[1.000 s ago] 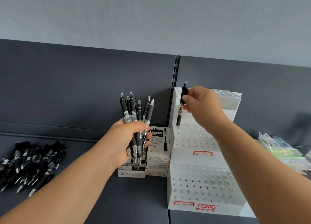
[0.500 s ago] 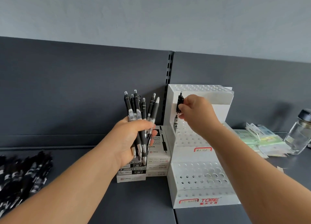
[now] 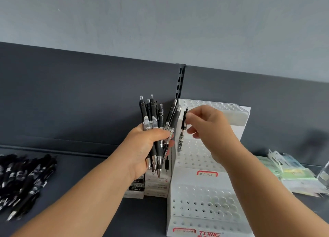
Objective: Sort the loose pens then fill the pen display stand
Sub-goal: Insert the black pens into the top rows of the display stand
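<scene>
White perforated plastic tiered pen stand (image 3: 185, 181), at the back of the grey shelf (image 3: 85, 167), bottom edge cut off. Right hand (image 3: 211, 128) pinches the top of one black pen (image 3: 182, 135), upright at the middle tier's left edge; tip hard to make out. Left hand (image 3: 142, 147) grips a fanned bundle of black pens (image 3: 153, 115), half hiding stacked white pen boxes (image 3: 156, 185). Loose black pen pile (image 3: 25, 181), blurred, cut by the shelf's left edge; shelf surface shows between pile and boxes.

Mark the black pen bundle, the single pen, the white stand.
Bundle of black plastic pens (image 3: 152, 112): head view, upper barrels.
Single black pen (image 3: 181, 139): head view, mid-barrel.
White perforated plastic stand (image 3: 201, 201): head view, lower tier.
</scene>
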Tool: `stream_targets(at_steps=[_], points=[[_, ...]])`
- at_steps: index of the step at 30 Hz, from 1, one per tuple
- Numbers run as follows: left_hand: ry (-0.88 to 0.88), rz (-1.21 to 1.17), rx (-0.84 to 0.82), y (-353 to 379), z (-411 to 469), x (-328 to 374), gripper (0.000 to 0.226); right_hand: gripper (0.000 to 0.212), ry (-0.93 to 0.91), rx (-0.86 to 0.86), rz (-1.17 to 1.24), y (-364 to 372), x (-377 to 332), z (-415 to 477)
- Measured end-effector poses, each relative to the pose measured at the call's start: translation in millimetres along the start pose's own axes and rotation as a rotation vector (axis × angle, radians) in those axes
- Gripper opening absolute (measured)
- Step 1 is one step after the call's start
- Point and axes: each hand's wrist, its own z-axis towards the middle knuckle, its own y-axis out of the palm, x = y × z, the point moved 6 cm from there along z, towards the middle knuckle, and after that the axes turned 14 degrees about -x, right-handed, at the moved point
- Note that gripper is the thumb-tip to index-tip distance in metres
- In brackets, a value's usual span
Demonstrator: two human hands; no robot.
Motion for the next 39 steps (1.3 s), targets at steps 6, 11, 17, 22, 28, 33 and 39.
stream_targets(at_steps=[6,11,17,22,28,33,39], points=[[0.012,0.057,0.013,18,1,-2,0.024,0.011,0.002,-0.225,0.235,7,-1,4],[-0.003,0.046,0.042,15,2,-4,0.029,0.011,0.026,-0.114,0.492,-16,7,11],[0.005,-0.047,0.098,6,5,-4,0.023,0.009,-0.003,-0.030,0.731,-29,17,14],[0.045,-0.057,0.145,0,7,1,0.028,0.021,0.024,0.070,0.463,-37,17,9],[0.068,-0.013,0.142,2,14,7,0.028,0.033,-0.403,0.342,-0.679,-35,-21,-14],[0.062,0.000,0.079,12,16,11,0.020,0.029,-0.586,0.176,-1.033,-4,-28,-18],[0.038,-0.030,0.058,10,13,12,0.016,0.010,-0.522,-0.022,-0.994,0,-21,-10]])
